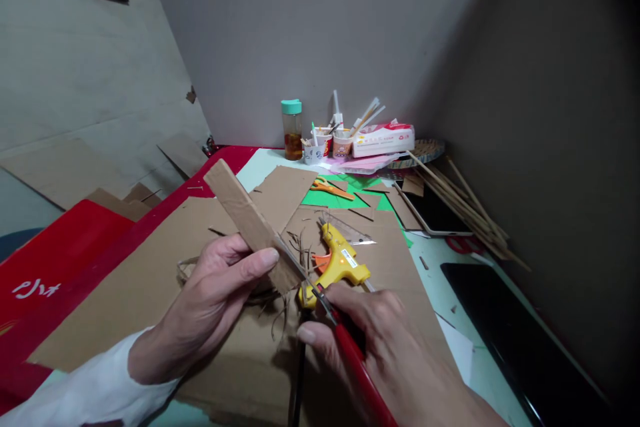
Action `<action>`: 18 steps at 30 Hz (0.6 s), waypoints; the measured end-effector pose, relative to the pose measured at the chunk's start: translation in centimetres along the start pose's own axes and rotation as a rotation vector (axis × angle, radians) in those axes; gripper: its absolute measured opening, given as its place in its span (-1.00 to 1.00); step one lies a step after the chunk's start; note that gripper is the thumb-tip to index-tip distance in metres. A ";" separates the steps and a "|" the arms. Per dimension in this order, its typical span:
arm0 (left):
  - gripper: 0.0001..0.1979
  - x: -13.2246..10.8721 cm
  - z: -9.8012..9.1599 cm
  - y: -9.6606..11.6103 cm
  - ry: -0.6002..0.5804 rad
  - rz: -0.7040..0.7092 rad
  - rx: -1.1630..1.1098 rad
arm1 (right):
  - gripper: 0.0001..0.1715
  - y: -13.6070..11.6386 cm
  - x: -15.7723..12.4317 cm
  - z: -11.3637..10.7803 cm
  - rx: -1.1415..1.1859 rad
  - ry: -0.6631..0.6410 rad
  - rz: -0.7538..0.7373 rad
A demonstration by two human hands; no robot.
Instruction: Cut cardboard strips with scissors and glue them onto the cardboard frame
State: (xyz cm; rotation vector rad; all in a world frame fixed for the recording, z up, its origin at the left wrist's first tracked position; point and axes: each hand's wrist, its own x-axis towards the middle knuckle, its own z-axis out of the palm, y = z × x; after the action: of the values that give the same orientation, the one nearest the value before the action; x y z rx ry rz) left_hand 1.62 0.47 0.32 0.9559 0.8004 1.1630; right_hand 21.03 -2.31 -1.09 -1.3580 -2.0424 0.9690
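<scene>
My left hand [215, 293] is closed on a narrow cardboard strip [240, 203], thumb on its face, holding it tilted above the table. In my right hand [385, 340] is a red utility knife [356, 363]. Its thin metal blade lies along the right edge of the strip, near the lower end. Just beyond my right hand a yellow hot glue gun [337, 263] rests on cardboard, its black cord running toward me. Thin cardboard shavings [303, 247] lie beside it, and more hang below the strip. My palms hide part of both held things.
Large cardboard sheets [135, 267] cover much of the table. Orange scissors [333, 188] and a clear set square [350, 230] lie farther back. Cups of sticks [343, 145], a bottle [292, 130] and a tissue pack [384, 140] stand behind; a black panel [515, 340] lies right.
</scene>
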 end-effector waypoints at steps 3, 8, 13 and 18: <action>-0.80 0.0 -0.1 -0.3 0.006 -0.003 -0.013 | -0.59 0.2 -0.1 0.2 0.019 -0.015 -0.022; -0.77 0.1 -0.5 -0.7 -0.049 0.008 -0.033 | -0.70 0.0 -0.2 0.4 -0.016 0.066 -0.072; -0.77 0.0 -0.5 -1.0 -0.068 0.020 -0.012 | -0.72 -0.2 -0.1 0.3 -0.031 0.093 -0.096; -0.79 -0.3 -0.3 -1.1 -0.056 -0.004 -0.015 | -0.74 0.1 -0.7 0.5 -0.117 0.107 -0.127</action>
State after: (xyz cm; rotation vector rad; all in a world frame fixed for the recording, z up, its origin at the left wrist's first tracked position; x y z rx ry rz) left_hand 1.71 0.15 -0.80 0.9696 0.7477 1.1323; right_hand 21.04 -3.07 -1.50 -1.2916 -2.1033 0.7165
